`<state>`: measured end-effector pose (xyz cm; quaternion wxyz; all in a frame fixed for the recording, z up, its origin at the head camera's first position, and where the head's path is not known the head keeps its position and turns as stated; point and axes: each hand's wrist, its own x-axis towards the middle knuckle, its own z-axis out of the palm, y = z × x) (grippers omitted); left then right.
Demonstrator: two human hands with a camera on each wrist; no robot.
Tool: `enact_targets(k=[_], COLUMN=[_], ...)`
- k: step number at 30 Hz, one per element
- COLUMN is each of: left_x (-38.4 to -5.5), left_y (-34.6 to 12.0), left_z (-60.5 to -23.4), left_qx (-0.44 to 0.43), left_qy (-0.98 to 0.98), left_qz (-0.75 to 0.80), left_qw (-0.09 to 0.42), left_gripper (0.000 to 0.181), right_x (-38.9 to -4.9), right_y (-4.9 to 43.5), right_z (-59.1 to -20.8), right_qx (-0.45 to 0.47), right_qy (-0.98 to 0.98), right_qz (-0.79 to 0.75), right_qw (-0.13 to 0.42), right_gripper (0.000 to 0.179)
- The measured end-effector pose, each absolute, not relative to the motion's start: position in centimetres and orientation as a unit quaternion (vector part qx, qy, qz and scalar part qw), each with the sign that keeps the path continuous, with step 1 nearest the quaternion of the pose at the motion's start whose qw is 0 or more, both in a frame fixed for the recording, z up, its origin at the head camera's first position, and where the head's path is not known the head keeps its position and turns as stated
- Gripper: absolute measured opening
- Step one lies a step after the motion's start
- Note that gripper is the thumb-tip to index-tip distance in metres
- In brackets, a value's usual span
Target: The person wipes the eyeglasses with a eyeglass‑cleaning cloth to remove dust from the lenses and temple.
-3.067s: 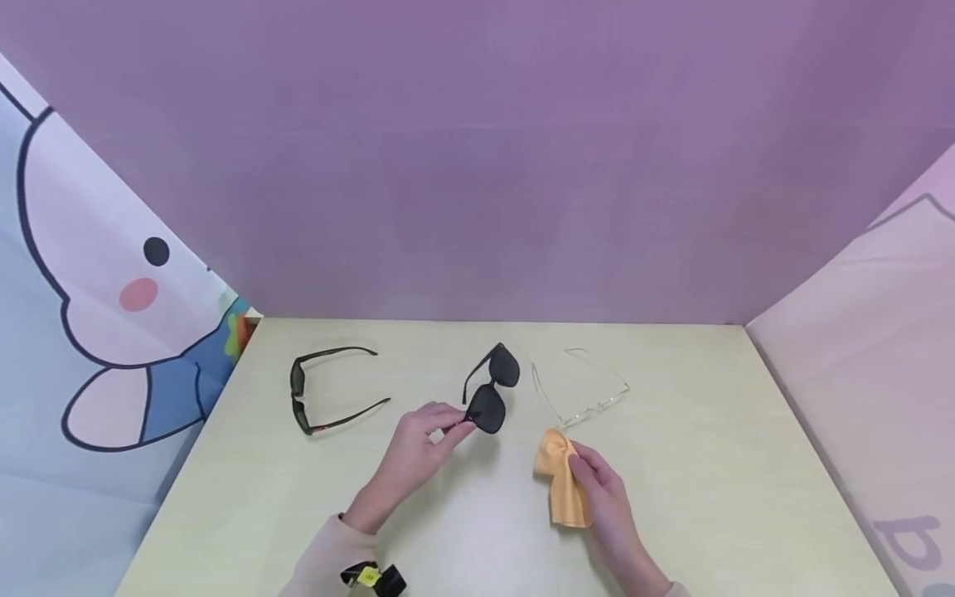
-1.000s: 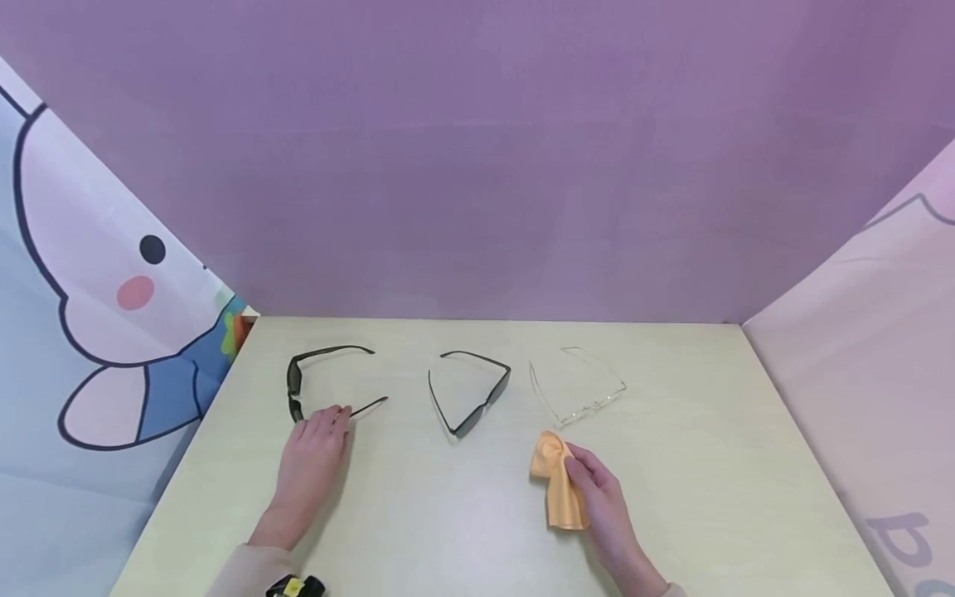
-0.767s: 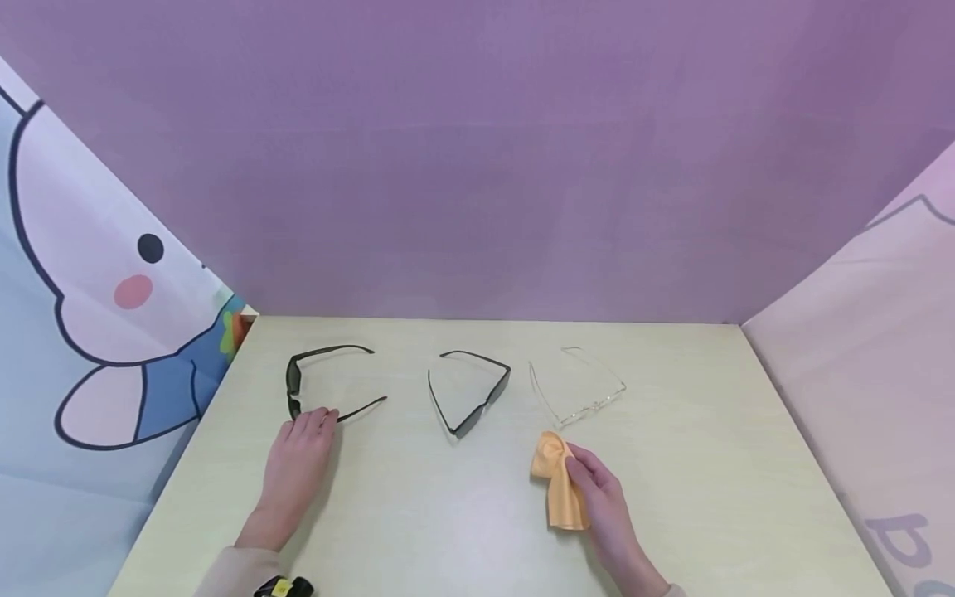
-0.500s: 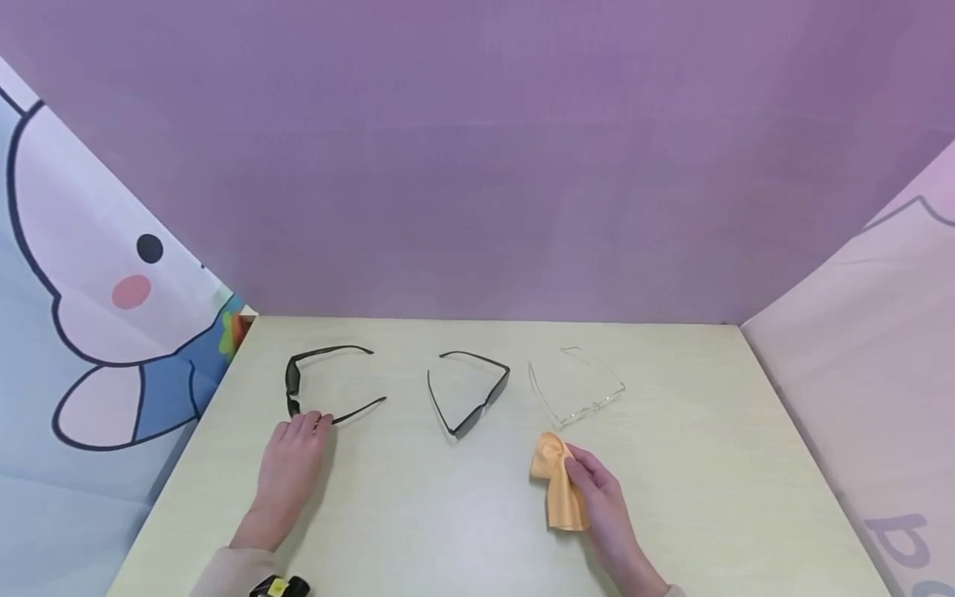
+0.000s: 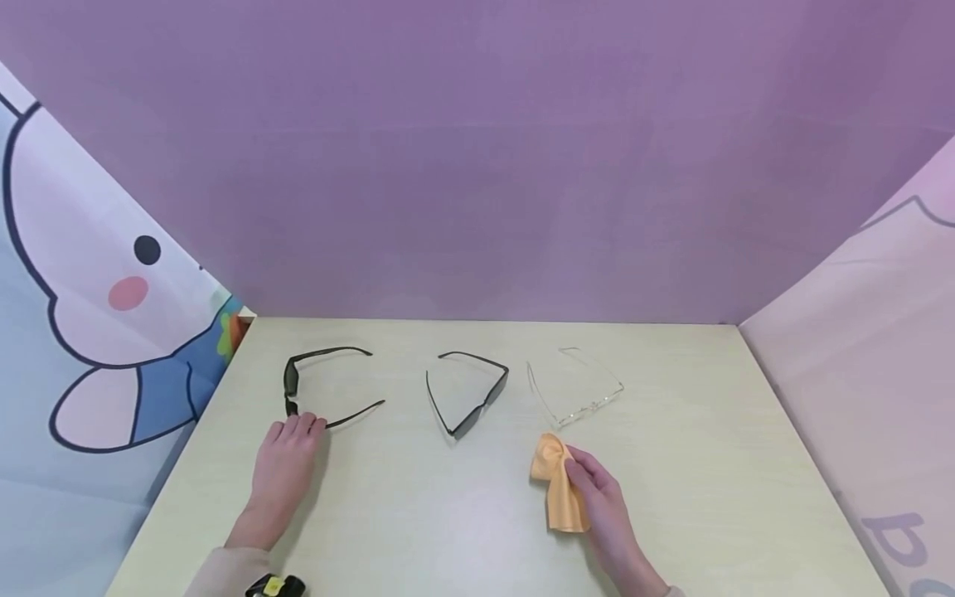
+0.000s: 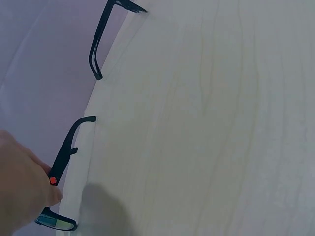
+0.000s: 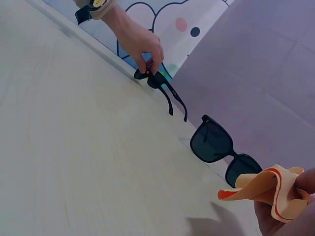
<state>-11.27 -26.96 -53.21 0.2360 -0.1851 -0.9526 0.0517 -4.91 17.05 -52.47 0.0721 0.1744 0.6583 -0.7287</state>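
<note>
1. Nearest, well to the near left of the centre sunglasses [image 5: 468, 423], a small black device [image 5: 274, 585] with a yellow label sits at the left sleeve [image 5: 227, 572].
2. To the near right of the centre sunglasses, the right hand [image 5: 610, 510] pinches an orange cloth [image 5: 563, 493] between thumb and fingers. The cloth's long axis runs near to far, its loose tail towards the person and its bunched end away. Compared with three seconds ago, hand and cloth have hardly moved.
3. To the near left of the centre sunglasses, the left hand [image 5: 283, 468] has its thumb and fingers closed on the near hinge corner of the black-framed glasses [image 5: 291, 378]. Three seconds ago it was holding up the centre sunglasses instead.
4. The black-framed glasses are left of the centre sunglasses; their lens front runs near to far and faces left, both arms spread open to the right. They have barely shifted.
5. The centre sunglasses now lie on the desk [image 5: 448, 522], arms open and pointing away to the far left, lens front slanting from near left to far right.
6. Just right of them, the clear-framed glasses [image 5: 593, 407] slant similarly, arms also pointing away, unmoved.
7. Beyond the centre sunglasses, a purple backdrop [image 5: 477, 166] rises behind the desk.
</note>
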Motion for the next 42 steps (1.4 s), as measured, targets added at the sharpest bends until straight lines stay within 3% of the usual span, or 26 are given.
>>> enact_targets(k=[13, 25, 29, 36, 42], left_x=[-10.8, -9.7, -9.3, -8.6, -7.5], left_y=[-26.2, -23.6, -22.9, -21.5, -19.4], left_z=[-52.2, -49.1, -47.8, -44.9, -43.2], left_qx=[-0.173, -0.102, -0.064, 0.040, 0.055], left_qy=[-0.942, -0.922, -0.906, -0.827, -0.752], left_qz=[-0.047, -0.286, -0.369, -0.558, -0.657], left_qw=[0.283, 0.238, 0.196, 0.056, 0.009], left_gripper=[0.017, 0.023, 0.018, 0.020, 0.025], right_x=[-4.8, -4.8, -4.7, -4.8, -5.2], right_y=[17.1, 16.7, 16.7, 16.7, 16.6], right_z=[-52.5, -52.4, -52.5, -52.3, -51.8], right_qx=[0.175, 0.170, 0.170, 0.163, 0.143], right_qy=[0.659, 0.654, 0.657, 0.659, 0.669], right_qz=[-0.728, -0.732, -0.730, -0.731, -0.728], right_qw=[0.079, 0.083, 0.081, 0.069, 0.048], right_gripper=[0.046, 0.046, 0.046, 0.044, 0.041])
